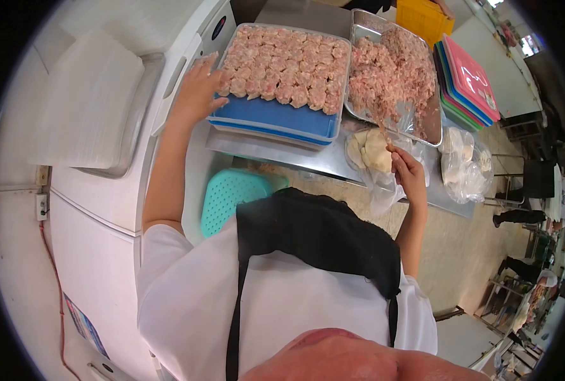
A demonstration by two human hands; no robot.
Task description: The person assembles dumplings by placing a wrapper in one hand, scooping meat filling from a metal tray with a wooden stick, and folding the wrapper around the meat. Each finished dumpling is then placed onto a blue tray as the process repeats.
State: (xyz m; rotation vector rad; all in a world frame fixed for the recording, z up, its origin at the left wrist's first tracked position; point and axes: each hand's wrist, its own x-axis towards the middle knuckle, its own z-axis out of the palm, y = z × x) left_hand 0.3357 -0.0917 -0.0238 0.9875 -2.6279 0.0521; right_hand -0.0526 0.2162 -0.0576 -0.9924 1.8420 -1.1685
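My left hand (200,89) is at the left edge of a plastic tray (327,136), fingers spread, the fingertips close to the nearest dumplings. Rows of open-topped meat dumplings (282,63) fill most of this tray; a strip of its blue base shows at the near side. In my right hand (409,171) is a thin spatula (389,146) with a brownish handle, its far end smeared with meat and pointing at the metal pan. Below that pan, pale round dough wrappers (373,150) lie in an open plastic bag, just left of my right hand.
Minced meat filling (394,70) is heaped in a metal pan (430,130). Stacked coloured lids or boards (470,76), bagged wrappers (463,162) and a yellow crate (422,19) are around it. A turquoise basket (222,200) sits below; a white freezer (98,254) stands left. A person's hand shows at the top.
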